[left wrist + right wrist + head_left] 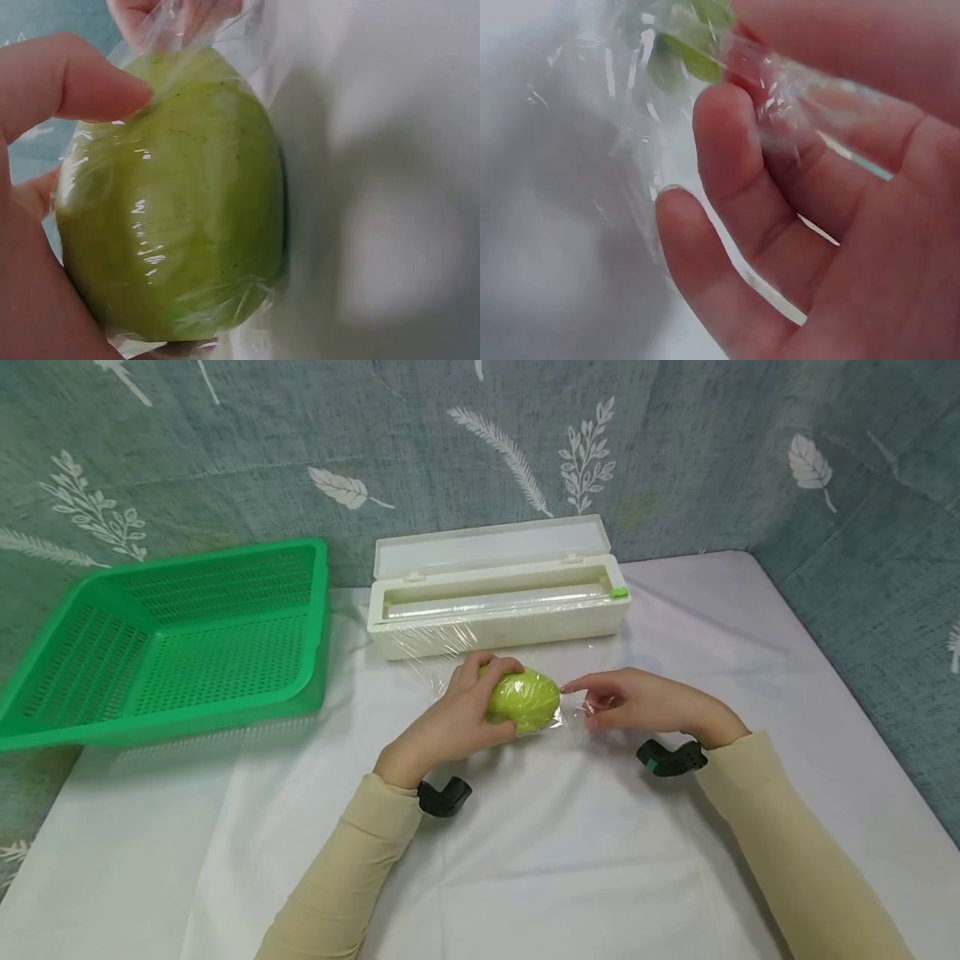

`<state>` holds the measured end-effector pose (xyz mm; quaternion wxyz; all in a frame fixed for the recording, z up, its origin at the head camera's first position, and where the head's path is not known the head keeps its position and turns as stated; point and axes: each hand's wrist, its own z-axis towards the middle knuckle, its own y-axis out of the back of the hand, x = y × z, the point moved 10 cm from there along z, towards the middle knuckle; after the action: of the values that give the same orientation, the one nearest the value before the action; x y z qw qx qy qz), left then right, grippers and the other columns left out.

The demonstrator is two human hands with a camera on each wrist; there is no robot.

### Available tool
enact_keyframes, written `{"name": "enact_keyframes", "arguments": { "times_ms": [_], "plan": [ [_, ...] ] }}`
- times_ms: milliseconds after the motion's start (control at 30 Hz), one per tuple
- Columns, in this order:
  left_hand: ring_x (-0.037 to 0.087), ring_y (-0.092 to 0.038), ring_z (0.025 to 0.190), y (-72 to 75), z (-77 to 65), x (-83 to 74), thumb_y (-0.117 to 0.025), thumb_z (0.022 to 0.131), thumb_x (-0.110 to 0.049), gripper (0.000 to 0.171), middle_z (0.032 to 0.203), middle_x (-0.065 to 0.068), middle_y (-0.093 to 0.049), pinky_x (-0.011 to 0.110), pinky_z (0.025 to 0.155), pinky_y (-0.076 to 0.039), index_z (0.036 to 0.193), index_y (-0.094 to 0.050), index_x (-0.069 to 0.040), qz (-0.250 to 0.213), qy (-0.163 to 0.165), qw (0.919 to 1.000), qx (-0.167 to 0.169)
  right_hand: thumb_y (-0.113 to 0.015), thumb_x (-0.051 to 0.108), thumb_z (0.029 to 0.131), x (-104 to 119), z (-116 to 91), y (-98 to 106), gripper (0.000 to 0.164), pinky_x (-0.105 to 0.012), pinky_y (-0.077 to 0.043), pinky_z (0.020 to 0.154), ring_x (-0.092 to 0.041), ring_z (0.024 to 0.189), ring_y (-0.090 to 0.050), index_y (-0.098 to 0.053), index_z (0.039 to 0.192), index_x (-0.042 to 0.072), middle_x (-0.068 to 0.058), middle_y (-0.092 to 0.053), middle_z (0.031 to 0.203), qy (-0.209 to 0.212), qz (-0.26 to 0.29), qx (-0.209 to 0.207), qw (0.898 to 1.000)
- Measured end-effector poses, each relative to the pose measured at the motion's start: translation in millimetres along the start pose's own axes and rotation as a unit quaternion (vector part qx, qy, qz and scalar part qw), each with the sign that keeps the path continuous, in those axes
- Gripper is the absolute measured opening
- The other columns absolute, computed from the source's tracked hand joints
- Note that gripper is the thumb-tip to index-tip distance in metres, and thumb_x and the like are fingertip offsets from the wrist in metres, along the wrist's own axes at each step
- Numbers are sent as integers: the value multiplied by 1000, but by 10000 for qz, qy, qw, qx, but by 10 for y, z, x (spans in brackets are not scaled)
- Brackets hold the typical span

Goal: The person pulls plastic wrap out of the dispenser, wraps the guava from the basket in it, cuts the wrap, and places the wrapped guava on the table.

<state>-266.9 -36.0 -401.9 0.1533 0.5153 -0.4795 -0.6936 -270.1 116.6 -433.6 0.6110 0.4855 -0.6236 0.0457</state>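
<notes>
On the white tabletop (540,860), just in front of the open white box (547,625), I have the green fruit (528,700) wrapped in clear film (649,112) — the left hand (468,702) curls thumb and fingers round it. At the fruit's far end from that palm, the right hand (630,702) has its bent fingers on the loose film; glare and blur keep me, watching remotely, from judging how firm that pinch is. Tearing worries me most: a sharp tug on so thin a sheet could split it. Film seems to stretch back toward the box too, so pulling might shift the box. Should the left grip slacken, the rounded fruit could roll — and the wrap loosen.
</notes>
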Motion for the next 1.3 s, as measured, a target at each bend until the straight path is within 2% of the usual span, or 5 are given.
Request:
{"name": "enact_keyframes", "arguments": {
  "times_ms": [133, 267, 700, 1167, 1300],
  "plan": [
    [18, -28, 113, -16, 17, 2, -64, 74, -39, 58, 126, 1, -25, 40, 84, -39, 124, -36, -32, 98, 36, 9999, -109, -62, 20, 83, -4, -32, 149, 21, -33, -43, 68, -17, 78, -52, -62, 104, 16, 2, -59, 86, -51, -404, -412, 9983],
    [19, -29, 113, -20, 14, -15, -61, 76, -52, 56, 126, 1, -27, 39, 79, -42, 122, -37, -32, 320, 63, 9990, -308, -61, 19, 84, -40, -46, 271, 8, -33, -42, 67, -17, 77, -51, -61, 92, 16, 2, -59, 82, -146, -490, -934, 9943],
    [23, -31, 113, -17, -3, -68, -65, 74, -48, 51, 123, 2, -30, 40, 74, -43, 117, -42, -31, 565, 50, 9970, -519, -64, 28, 81, -69, 51, 417, 11, -31, -30, 57, -18, 63, -39, -60, 81, 18, -4, -43, 66, -579, -1336, -2744, 9505],
    [23, -31, 114, -21, 25, -105, -64, 74, -47, 52, 123, 4, -32, 42, 72, -44, 119, -44, -30, 645, -111, 9960, -616, -63, 12, 80, 160, 375, 400, 3, -29, -36, 60, -17, 64, -47, -62, 82, 10, 0, -56, 69, -287, -1854, -3015, 9348],
    [23, -31, 113, -14, 28, -111, -64, 73, -48, 52, 122, 4, -32, 40, 74, -44, 118, -45, -29, 717, -144, 9951, -664, -68, 16, 77, 194, 340, 406, 12, -30, -35, 55, -18, 60, -45, -56, 80, 12, 0, -51, 66, -437, -2159, -3236, 9202]
  ]
}}
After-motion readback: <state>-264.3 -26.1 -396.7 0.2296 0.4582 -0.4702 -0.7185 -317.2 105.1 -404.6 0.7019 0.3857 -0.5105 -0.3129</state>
